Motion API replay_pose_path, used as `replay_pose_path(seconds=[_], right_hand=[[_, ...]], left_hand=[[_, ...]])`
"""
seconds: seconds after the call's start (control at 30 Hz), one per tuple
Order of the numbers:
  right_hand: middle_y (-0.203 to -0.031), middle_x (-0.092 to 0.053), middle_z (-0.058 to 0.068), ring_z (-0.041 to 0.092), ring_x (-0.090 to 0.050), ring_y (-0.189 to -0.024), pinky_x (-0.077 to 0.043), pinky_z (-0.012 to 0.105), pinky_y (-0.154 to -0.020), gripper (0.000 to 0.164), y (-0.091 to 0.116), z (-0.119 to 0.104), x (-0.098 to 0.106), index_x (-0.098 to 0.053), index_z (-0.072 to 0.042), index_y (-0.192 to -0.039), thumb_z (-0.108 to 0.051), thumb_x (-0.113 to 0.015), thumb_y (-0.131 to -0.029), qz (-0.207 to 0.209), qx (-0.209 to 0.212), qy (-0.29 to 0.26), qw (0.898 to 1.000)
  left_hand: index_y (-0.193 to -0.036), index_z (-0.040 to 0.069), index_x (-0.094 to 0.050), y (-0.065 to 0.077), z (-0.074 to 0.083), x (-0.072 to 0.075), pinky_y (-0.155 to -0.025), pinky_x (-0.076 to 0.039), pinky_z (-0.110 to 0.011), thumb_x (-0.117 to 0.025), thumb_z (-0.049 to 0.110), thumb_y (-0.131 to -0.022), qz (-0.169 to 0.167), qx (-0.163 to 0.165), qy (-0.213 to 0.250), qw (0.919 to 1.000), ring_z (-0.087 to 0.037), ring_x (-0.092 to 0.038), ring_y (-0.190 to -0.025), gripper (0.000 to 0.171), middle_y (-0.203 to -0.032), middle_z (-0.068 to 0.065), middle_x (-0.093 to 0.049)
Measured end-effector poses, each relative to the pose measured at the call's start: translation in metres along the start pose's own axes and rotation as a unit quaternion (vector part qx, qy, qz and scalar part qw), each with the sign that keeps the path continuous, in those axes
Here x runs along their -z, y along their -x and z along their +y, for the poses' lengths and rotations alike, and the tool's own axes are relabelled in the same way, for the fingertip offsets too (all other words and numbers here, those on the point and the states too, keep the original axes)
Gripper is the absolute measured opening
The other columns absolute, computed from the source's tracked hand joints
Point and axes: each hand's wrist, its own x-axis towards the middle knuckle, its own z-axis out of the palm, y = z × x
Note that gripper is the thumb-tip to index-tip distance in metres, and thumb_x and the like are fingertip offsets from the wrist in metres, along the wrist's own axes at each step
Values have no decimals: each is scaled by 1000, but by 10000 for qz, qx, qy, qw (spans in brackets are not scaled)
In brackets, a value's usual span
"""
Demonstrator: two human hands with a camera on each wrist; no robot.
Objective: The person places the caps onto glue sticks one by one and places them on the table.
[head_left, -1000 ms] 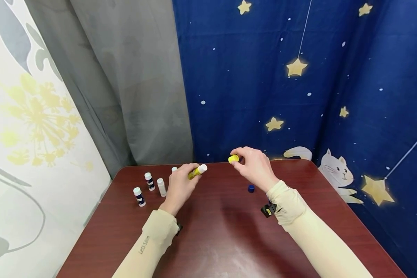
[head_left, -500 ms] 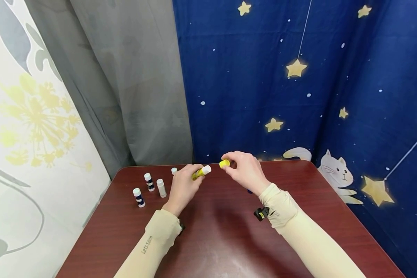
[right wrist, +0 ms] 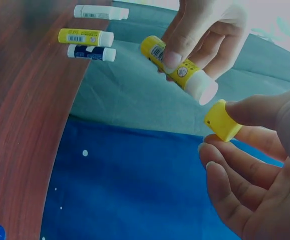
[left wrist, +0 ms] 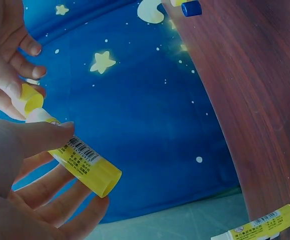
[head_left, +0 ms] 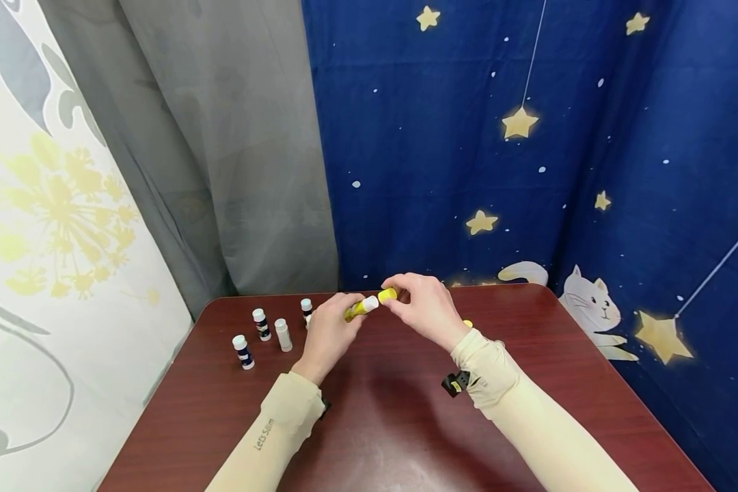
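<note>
My left hand (head_left: 332, 328) grips a yellow glue stick (left wrist: 87, 162) between thumb and fingers, its white end pointing at my right hand. With thumb and fingertips, my right hand (head_left: 423, 307) pinches a yellow cap (right wrist: 222, 121). The cap's opening faces the white end of the stick. In the right wrist view a small gap shows between them; in the head view the two sit right beside each other. Both hands are raised over the far part of the table.
Several capless glue sticks stand at the table's left: dark-blue-labelled ones (head_left: 242, 352), a white one (head_left: 283, 335) and a yellow one (right wrist: 84, 37). A blue cap (left wrist: 191, 8) and another yellow cap (head_left: 468, 324) lie behind my right hand. Curtains hang beyond the table (head_left: 393, 444).
My right hand has brought the yellow cap left and slightly down, up to the glue stick's white end. The left hand has shifted a little right with the stick.
</note>
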Motion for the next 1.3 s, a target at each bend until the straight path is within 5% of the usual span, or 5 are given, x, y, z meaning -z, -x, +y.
replay_pose_path(seconds=[1.3], right_hand=[[-84, -65, -15, 6, -58, -70, -51, 28, -61, 19, 4, -6, -7, -76, -21, -107, -26, -79, -89, -189, -176, -412, 9988]], left_hand=[[-109, 17, -74, 1, 7, -3, -77, -57, -37, -86, 15, -81, -43, -204, -149, 9997, -17, -66, -84, 30, -98, 1, -69]])
